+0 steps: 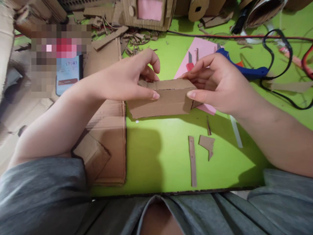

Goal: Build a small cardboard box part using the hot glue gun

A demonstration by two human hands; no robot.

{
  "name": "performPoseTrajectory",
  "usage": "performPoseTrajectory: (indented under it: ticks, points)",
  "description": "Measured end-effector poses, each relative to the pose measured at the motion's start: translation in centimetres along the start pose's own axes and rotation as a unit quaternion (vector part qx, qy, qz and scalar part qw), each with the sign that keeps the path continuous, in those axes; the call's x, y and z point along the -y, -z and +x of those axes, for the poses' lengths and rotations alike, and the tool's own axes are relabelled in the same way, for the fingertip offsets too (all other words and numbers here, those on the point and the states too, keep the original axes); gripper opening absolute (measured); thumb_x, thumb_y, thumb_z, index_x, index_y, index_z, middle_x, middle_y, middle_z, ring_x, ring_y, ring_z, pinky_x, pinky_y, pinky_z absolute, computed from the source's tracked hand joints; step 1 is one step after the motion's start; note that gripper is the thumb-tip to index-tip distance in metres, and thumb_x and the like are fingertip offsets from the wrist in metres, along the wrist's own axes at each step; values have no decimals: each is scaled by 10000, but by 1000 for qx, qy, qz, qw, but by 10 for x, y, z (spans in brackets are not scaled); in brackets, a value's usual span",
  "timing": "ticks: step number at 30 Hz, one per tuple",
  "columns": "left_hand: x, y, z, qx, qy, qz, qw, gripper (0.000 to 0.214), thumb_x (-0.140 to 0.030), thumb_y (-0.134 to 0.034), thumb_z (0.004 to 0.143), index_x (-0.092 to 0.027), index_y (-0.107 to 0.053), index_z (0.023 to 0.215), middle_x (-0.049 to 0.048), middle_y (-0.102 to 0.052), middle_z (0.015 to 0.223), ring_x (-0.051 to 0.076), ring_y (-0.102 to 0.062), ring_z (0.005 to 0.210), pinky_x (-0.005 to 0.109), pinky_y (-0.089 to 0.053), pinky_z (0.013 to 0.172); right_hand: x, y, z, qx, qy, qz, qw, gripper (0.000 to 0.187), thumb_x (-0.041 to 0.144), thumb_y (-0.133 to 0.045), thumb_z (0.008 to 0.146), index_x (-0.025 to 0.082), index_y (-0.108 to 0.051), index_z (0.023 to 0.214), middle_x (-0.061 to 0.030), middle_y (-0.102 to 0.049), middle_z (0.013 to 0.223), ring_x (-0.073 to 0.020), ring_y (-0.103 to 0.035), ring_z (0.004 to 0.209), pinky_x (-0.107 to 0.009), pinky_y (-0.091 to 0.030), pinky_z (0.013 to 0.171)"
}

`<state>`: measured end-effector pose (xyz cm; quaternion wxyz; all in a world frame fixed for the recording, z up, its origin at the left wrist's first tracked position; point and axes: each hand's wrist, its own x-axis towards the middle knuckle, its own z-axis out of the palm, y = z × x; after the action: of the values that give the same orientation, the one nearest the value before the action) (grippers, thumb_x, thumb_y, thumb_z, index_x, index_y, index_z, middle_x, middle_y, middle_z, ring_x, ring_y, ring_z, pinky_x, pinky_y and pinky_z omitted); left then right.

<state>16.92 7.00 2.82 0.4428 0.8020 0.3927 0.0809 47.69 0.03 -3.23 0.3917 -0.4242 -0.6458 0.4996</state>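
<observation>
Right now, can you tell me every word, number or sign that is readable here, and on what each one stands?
"17:41" on the smartphone screen.
Smaller marks on that screen are too small to read.
The pixelated patch beside it is too blurred to read.

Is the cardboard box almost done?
The folded cardboard box already looks box-shaped, with a top and sides. The left hand and right hand hold it at both ends. A cardboard strip and cardboard scrap still lie loose on the green table.
</observation>
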Motion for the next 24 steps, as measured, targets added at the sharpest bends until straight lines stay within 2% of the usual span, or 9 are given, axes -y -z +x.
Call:
performPoseTrajectory:
  ticks: [6, 11, 15, 18, 20, 22, 24]
  points:
    - [-1, 1, -2, 22, 1, 17, 1000, 744, -615, -912, 766, -294, -595, 1356, 104, -828, 1294, 351, -809, 1151, 476, -631, 978, 2, -3, -1, 1, 10, -17, 1000, 473, 316, -1007, 883, 366, -630, 1164, 42, -848, 1269, -234, -862, 1238, -464, -752, 1134]
    - [3, -3, -3, -9, -38, 10, 999, 597, -517, -915, 764, -295, -606, 1225, 98, -825, 1293, 383, -792, 1294, 520, -628, 1089, 5, -5, -3, 4, 12, -39, 999, 501, 318, -988, 853, 375, -595, 1159, 20, -845, 1286, -260, -863, 1248, -464, -763, 1092]
    - [-1, -2, -5, 1, -41, 38, 998, 594, -551, -886, 797, -298, -637, 1273, 88, -839, 1338, 380, -793, 1330, 522, -628, 1142, 8, -7, -6, -9, 5, -50, 999, 518, 368, -986, 860, 367, -572, 1171, 1, -830, 1301, -279, -849, 1258, -499, -754, 1090]
    - [-13, -5, -11, -6, -23, 105, 994, 686, -614, -836, 818, -309, -660, 1407, 92, -841, 1370, 392, -799, 1267, 569, -630, 1198, 10, -10, -7, -9, 21, -55, 998, 487, 334, -954, 871, 351, -567, 1167, -1, -819, 1295, -260, -836, 1256, -491, -726, 1125]
    - [-23, -11, -16, -21, -22, 168, 985, 759, -635, -770, 843, -310, -660, 1520, 120, -836, 1360, 430, -782, 1259, 633, -617, 1231, 14, -14, -10, -16, 56, -67, 996, 489, 305, -947, 858, 349, -566, 1162, -12, -800, 1320, -268, -819, 1280, -513, -704, 1175]
    - [-31, -18, -20, -33, -37, 217, 975, 827, -664, -722, 859, -282, -660, 1591, 168, -826, 1315, 500, -750, 1295, 712, -591, 1235, 20, -18, -13, -28, 86, -98, 991, 477, 292, -936, 862, 356, -577, 1169, -32, -766, 1381, -295, -786, 1356, -546, -676, 1230]
    - [-35, -23, -23, -40, -66, 228, 971, 848, -686, -695, 880, -261, -671, 1613, 196, -815, 1358, 538, -722, 1366, 729, -568, 1252, 29, -23, -16, -41, 108, -137, 984, 456, 325, -944, 861, 358, -602, 1161, -55, -748, 1398, -341, -759, 1408, -594, -649, 1259]
